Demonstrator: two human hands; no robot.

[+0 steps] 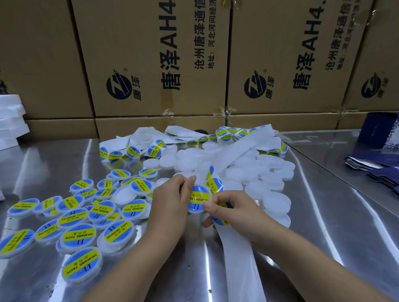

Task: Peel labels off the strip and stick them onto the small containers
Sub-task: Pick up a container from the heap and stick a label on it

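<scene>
**Labelled container held between both hands**

The small container (198,199), its blue-and-yellow label reading SOLDERING PASTE, sits in the curled fingers of the left hand (168,198). The right hand (234,209) grips the label strip (238,252), thumb tip at the label's lower edge. Left of the fingers lie labelled containers (78,235); beyond the fingers, plain white ones (264,170) crowd the steel table (336,213). Cardboard boxes (156,56) behind read AH4.0.
</scene>
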